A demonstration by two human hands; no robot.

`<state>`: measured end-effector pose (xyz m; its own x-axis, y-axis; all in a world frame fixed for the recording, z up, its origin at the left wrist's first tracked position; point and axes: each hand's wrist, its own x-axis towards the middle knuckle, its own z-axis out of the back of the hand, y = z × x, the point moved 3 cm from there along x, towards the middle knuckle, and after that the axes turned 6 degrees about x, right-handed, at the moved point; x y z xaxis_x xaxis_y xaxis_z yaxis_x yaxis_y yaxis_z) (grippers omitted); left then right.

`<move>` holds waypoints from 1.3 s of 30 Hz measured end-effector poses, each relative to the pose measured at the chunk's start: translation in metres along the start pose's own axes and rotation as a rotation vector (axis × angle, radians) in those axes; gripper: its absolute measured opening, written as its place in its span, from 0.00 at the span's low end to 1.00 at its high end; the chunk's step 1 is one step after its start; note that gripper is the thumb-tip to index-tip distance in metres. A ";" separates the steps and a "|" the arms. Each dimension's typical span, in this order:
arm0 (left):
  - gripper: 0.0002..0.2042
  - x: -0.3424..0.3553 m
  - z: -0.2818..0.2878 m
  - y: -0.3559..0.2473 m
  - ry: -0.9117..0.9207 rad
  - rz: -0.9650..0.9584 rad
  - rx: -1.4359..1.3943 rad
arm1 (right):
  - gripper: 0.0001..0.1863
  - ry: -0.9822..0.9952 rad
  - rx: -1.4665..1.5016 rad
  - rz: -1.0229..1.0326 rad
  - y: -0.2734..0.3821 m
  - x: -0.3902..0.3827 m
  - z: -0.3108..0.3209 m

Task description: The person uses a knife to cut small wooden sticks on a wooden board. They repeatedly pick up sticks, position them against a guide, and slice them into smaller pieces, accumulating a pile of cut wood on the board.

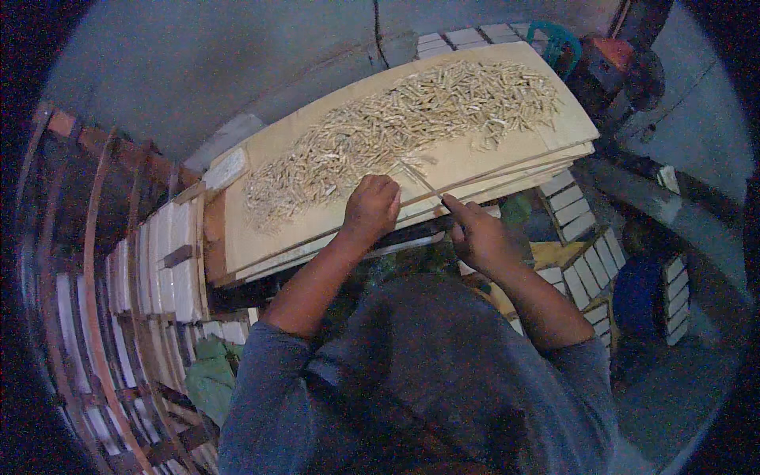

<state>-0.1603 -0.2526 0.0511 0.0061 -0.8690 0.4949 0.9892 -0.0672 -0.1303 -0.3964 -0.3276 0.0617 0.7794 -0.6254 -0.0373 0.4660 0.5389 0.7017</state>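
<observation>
A broad heap of short, pale stick-like pieces point(404, 111) lies spread along a light wooden board point(507, 154). At the board's near edge my left hand point(372, 207) rests with its fingers curled in; whatever they may hold is hidden. To its right, my right hand point(484, 237) is closed round one end of a thin, straight tool point(423, 182), perhaps a narrow blade. The tool slants up and left over the board, its far end close to the nearest pieces of the heap. The picture is too grainy to show that tip well.
More flat boards are layered beneath the top one. On the left stand white slabs point(178, 253) and a slatted wooden rack point(103, 317). A small pale block point(226, 169) sits at the board's left corner. White-slatted panels point(594, 273), a teal chair point(556, 43) and a blue object point(640, 297) are on the right.
</observation>
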 end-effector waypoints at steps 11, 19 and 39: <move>0.11 -0.003 0.003 -0.001 0.001 0.003 -0.032 | 0.37 -0.038 -0.129 0.134 0.007 0.022 -0.041; 0.11 -0.005 -0.003 0.003 -0.001 0.002 0.010 | 0.35 -0.080 -0.069 0.141 -0.006 -0.007 -0.012; 0.10 -0.007 0.002 0.001 -0.018 0.020 -0.005 | 0.36 -0.085 0.003 0.131 0.011 -0.002 -0.009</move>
<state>-0.1587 -0.2457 0.0490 0.0289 -0.8611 0.5076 0.9881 -0.0521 -0.1447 -0.3893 -0.3159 0.0631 0.7953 -0.5952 0.1149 0.3613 0.6176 0.6986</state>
